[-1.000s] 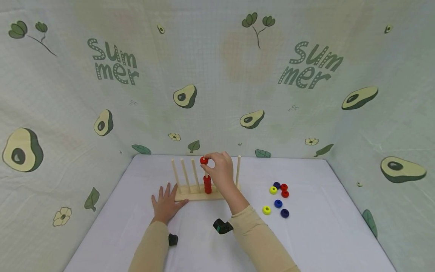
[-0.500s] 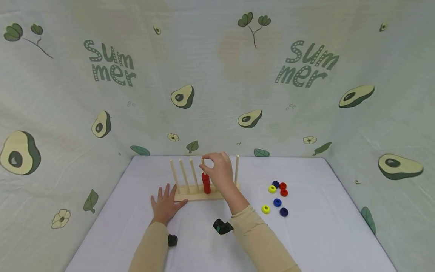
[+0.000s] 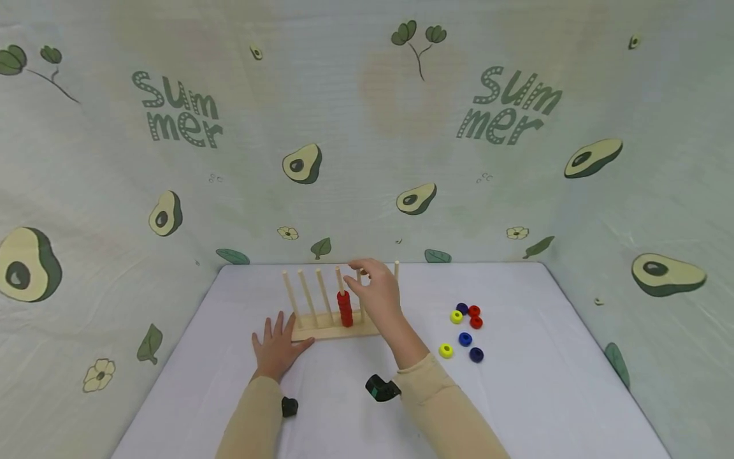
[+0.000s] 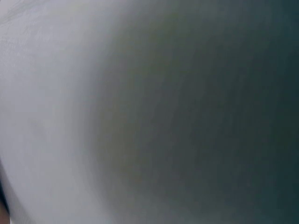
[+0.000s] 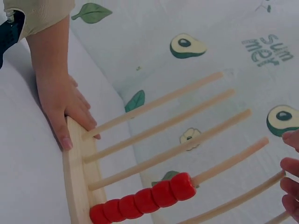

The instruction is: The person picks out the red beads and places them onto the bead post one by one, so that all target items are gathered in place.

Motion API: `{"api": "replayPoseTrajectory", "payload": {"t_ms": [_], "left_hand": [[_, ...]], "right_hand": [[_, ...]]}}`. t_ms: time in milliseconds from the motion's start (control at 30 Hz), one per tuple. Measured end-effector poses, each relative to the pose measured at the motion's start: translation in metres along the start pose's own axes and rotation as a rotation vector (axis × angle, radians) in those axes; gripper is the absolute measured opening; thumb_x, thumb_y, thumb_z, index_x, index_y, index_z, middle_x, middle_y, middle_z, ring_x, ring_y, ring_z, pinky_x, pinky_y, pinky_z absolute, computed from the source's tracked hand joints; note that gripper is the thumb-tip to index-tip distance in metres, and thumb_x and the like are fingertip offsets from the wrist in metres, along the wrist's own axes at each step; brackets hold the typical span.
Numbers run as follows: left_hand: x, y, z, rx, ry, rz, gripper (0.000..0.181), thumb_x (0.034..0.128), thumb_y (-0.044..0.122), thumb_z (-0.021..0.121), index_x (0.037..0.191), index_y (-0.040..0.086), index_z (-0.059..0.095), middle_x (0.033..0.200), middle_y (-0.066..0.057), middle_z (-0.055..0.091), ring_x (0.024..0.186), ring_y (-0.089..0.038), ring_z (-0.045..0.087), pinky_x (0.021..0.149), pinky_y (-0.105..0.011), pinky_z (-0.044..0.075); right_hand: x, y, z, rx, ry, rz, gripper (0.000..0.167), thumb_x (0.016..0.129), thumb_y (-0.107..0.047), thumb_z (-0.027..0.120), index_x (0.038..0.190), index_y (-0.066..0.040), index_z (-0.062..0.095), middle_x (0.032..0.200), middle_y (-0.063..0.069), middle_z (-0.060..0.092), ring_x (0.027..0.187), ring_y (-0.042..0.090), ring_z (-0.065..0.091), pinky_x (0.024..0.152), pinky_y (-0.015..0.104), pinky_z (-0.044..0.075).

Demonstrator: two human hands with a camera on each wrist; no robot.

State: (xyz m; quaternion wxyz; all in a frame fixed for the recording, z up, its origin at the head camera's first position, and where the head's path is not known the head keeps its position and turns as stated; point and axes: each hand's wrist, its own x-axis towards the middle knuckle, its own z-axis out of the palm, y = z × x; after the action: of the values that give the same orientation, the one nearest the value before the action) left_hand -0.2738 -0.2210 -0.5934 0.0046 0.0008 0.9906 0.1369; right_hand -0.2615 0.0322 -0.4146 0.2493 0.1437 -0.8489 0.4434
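Note:
A wooden peg rack (image 3: 321,333) with a row of upright pegs stands at the back of the table. Several red beads (image 3: 345,310) are stacked on one middle peg; the right wrist view shows the same red beads (image 5: 145,199) touching one another. My left hand (image 3: 276,349) rests with spread fingers at the rack's left end, its thumb along the front edge. My right hand (image 3: 378,294) is raised just right of the beaded peg, thumb and fingers apart, with nothing between them. It partly covers the pegs at the right. The left wrist view is only a blur.
Loose beads lie on the table to the right: red beads (image 3: 476,322), yellow beads (image 3: 446,350) and blue beads (image 3: 465,339). A printed cloth (image 3: 355,210) encloses the table at the back and sides.
The red bead my right hand pinched at the peg's top has dropped onto the stack. The right hand has let go and moved slightly right. The left hand stays on the rack.

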Motion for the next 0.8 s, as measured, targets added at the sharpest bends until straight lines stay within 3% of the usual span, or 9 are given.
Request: {"api": "replayPoseTrajectory", "payload": {"t_ms": [267, 400, 633, 800], "left_hand": [[-0.002, 0.0, -0.002, -0.015, 0.009, 0.005, 0.098, 0.0822, 0.074, 0.054, 0.153, 0.011, 0.03, 0.159, -0.022, 0.016, 0.143, -0.049, 0.006, 0.104, -0.074, -0.002], [0.0, -0.003, 0.001, 0.005, -0.01, 0.001, 0.099, 0.0825, 0.076, 0.051, 0.155, 0.012, 0.027, 0.16, -0.021, 0.014, 0.144, -0.048, 0.003, 0.105, -0.073, -0.003], [0.004, -0.006, 0.005, -0.004, 0.01, 0.014, 0.099, 0.0819, 0.076, 0.051, 0.154, 0.011, 0.029, 0.159, -0.022, 0.015, 0.143, -0.048, 0.004, 0.104, -0.073, -0.003], [0.005, -0.007, 0.008, -0.004, 0.012, 0.018, 0.101, 0.081, 0.078, 0.05, 0.154, 0.012, 0.029, 0.159, -0.021, 0.015, 0.143, -0.048, 0.004, 0.104, -0.073, -0.003]], "right_hand": [[-0.015, 0.012, -0.013, 0.133, 0.08, 0.045, 0.02, 0.083, -0.013, 0.078, 0.101, -0.005, 0.073, 0.098, 0.003, 0.071, 0.086, 0.028, 0.063, 0.075, 0.041, 0.052], [-0.02, 0.021, -0.02, 0.14, 0.099, 0.073, 0.019, 0.083, -0.013, 0.078, 0.101, -0.007, 0.073, 0.098, 0.003, 0.071, 0.085, 0.028, 0.062, 0.073, 0.041, 0.051], [-0.029, 0.038, -0.031, 0.154, 0.127, 0.139, 0.022, 0.084, -0.012, 0.078, 0.102, -0.003, 0.072, 0.097, 0.005, 0.071, 0.084, 0.025, 0.061, 0.077, 0.045, 0.05], [-0.036, 0.052, -0.037, 0.132, 0.139, 0.188, 0.023, 0.084, -0.014, 0.078, 0.104, -0.005, 0.072, 0.098, 0.004, 0.071, 0.085, 0.025, 0.061, 0.078, 0.041, 0.049]]}}
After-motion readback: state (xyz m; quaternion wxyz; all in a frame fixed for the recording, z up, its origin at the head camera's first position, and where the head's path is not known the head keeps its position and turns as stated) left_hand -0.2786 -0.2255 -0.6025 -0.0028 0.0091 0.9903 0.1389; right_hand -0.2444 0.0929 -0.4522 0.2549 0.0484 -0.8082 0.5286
